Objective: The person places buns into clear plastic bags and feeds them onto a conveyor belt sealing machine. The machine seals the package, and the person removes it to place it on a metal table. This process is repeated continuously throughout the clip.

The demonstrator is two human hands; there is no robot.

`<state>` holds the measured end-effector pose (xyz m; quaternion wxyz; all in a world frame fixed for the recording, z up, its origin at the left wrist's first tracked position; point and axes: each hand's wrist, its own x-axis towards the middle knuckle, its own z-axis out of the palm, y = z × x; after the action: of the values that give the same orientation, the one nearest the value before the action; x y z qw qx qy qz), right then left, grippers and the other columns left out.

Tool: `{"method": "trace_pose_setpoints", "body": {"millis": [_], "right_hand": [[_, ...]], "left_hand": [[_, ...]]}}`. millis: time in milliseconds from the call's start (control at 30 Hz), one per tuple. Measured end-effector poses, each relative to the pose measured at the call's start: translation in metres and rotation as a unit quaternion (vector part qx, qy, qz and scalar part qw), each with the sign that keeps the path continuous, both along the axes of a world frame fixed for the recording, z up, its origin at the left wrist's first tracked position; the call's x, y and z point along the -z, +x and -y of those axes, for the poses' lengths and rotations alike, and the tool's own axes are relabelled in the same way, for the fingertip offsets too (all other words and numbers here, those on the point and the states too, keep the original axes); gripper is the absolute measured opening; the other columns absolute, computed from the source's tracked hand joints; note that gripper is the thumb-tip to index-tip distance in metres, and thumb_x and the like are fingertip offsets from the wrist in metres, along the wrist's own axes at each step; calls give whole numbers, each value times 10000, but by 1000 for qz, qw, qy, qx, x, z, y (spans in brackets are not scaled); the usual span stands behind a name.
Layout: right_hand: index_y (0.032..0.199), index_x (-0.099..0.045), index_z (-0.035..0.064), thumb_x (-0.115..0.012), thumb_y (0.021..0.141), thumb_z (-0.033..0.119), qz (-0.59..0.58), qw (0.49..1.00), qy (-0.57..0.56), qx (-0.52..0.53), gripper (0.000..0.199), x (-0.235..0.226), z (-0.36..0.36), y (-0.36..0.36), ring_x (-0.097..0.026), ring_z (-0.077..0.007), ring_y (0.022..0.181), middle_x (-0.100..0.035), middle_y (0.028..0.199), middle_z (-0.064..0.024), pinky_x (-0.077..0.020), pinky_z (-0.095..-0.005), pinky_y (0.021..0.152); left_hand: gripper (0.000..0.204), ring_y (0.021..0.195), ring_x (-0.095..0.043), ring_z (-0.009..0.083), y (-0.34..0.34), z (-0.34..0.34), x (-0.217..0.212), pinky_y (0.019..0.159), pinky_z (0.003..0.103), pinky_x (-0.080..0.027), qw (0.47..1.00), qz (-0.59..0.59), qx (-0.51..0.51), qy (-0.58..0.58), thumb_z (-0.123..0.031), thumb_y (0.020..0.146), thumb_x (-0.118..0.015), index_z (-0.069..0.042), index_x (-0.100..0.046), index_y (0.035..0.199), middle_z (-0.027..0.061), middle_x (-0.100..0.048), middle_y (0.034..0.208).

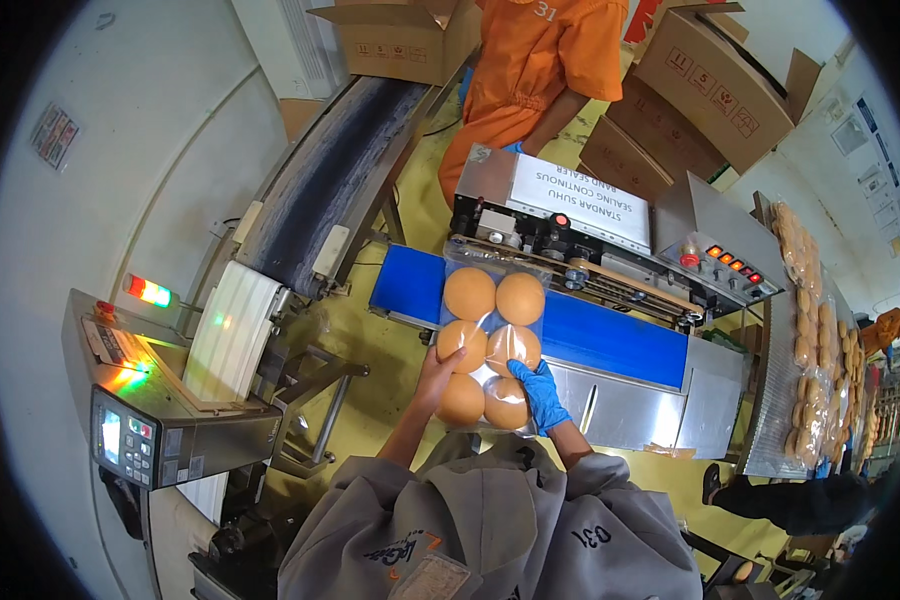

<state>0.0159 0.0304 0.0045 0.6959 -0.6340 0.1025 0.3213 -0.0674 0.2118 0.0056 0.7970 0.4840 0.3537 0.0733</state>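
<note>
- Spanning the blue belt (610, 335), a clear bag of buns (494, 345) lies with its far end at the sealing machine (560, 225) and its near end toward the person's grey clothing (480, 515); six round brown buns show inside, in two columns of three.
- The left hand (440, 374), ungloved, is partly curled and has hold of the bag's left edge, beside the middle bun.
- The right hand (540, 394), in a blue glove, is curled onto the opposite edge, gripping it between the middle and nearest buns.
- Beyond the belt's right part stands a control box (715, 240) with glowing displays.
- Farther right, more bagged buns (815, 340) lie in rows.
- At left are a keypad panel (125, 440), a white belt (232, 330) and a red-and-green signal light (150, 291).
- Farthest off, a dark conveyor (340, 150) leads to an open cardboard box (395, 45), near a co-worker in orange (530, 70) and stacked cartons (705, 85).
</note>
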Motion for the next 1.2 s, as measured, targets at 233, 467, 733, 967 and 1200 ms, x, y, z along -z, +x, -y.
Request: {"method": "trace_pose_setpoints", "body": {"millis": [233, 467, 733, 967, 1200], "right_hand": [[1207, -447, 15, -726, 758, 170, 107, 992, -49, -34, 551, 16, -19, -17, -583, -182, 917, -561, 1108, -124, -500, -294, 752], [1397, -253, 62, -757, 665, 176, 393, 834, -288, -258, 896, -38, -65, -48, -391, -418, 1149, -400, 1232, -276, -373, -433, 949], [1371, -314, 74, -686, 765, 113, 378, 834, -66, -396, 712, -46, -105, -108, -391, -284, 1165, -349, 1269, -172, -388, -346, 947], [1200, -520, 49, -578, 839, 61, 298, 840, -34, -452, 366, -10, -89, -107, -540, -185, 1039, -539, 1122, -102, -429, -289, 887], [1064, -624, 31, -538, 877, 149, 300, 830, -22, -470, 237, -41, -72, -107, -567, -201, 991, -606, 1055, -105, -435, -290, 880]], "left_hand": [[430, 837, -587, 143, -33, -15, 5, 716, 295, -494, 1000, 2, -13, -13, -224, 802, -688, 5, -475, 1097, 90, -595, 963], [477, 816, -618, 175, -102, -15, 12, 697, 295, -513, 998, -25, 10, 64, -199, 744, -733, 21, -491, 1091, 99, -619, 929], [423, 856, -630, 215, -281, -11, -19, 720, 358, -526, 959, -61, -233, -148, -142, 751, -696, 12, -533, 1109, 118, -636, 977], [418, 884, -591, 236, -506, -43, -7, 772, 372, -496, 738, -226, -593, 227, -167, 770, -646, 8, -521, 1129, 109, -586, 1048], [484, 1003, -531, 263, -623, -195, -63, 834, 383, -461, 610, -33, -762, 214, -202, 811, -623, 10, -458, 1214, 151, -524, 1138]]}}
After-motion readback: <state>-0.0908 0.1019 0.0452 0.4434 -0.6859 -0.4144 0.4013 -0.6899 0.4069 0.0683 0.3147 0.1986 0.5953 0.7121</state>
